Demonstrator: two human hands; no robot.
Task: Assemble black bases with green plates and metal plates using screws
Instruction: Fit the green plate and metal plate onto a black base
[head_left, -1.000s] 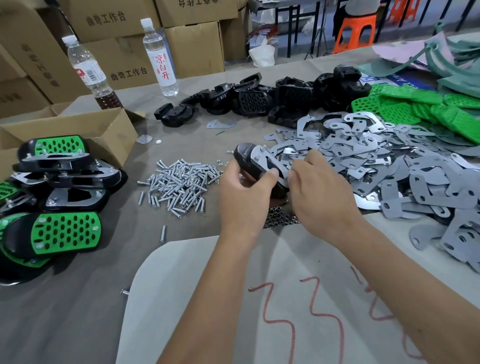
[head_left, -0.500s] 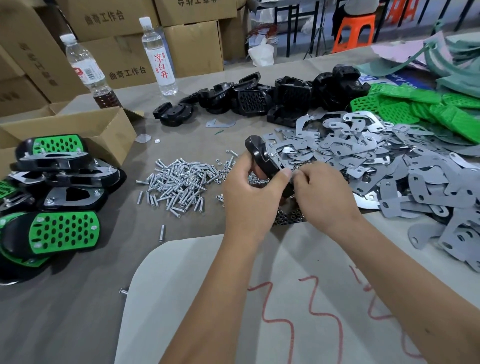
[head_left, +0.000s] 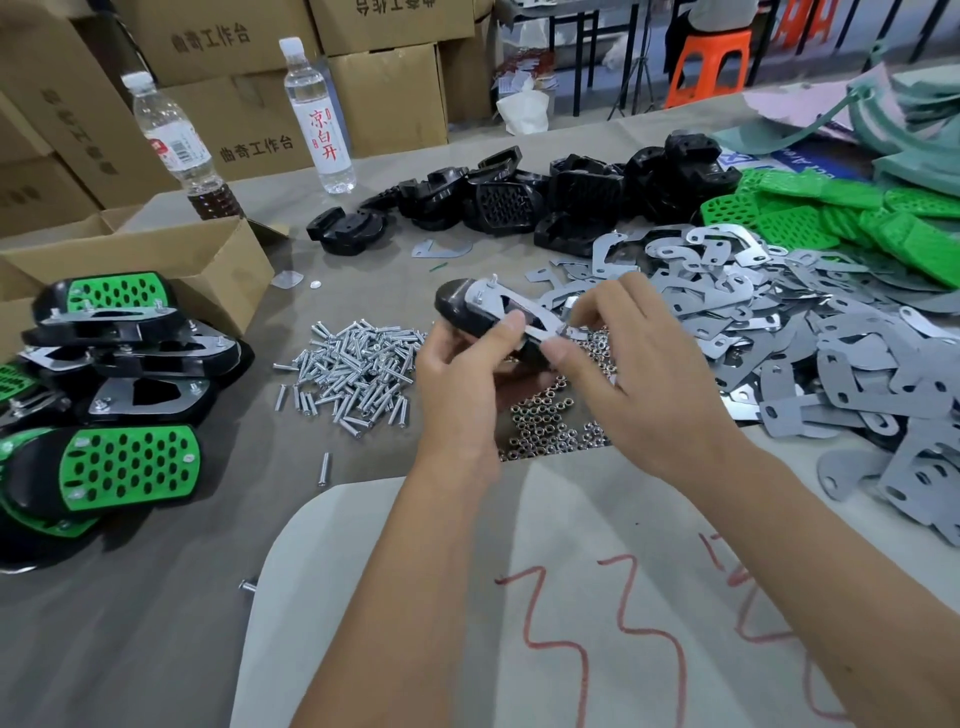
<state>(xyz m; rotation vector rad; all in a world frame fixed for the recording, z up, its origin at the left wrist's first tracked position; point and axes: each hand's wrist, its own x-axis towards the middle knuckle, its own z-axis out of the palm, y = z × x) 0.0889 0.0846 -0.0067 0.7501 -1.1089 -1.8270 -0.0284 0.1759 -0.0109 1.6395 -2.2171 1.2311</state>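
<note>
Both forearms reach up from the lower frame to centre, left hand (head_left: 462, 374) fingers curled, thumb pressed forward in a grip, right hand (head_left: 639, 374) just beside it, thumb and forefinger pinched, remaining fingers loosely bent

A base (head_left: 460, 312) with a metal plate (head_left: 506, 306) on it sits between the fingers of the left hand (head_left: 467, 384) and right hand (head_left: 639, 374). Nuts (head_left: 545, 426) lie under the fingers, screws (head_left: 353, 369) just left of them, finished assemblies (head_left: 104, 405) farther left. Loose plates (head_left: 831, 338) spread right of the fingers; spare bases (head_left: 545, 197) lie beyond them.
</note>
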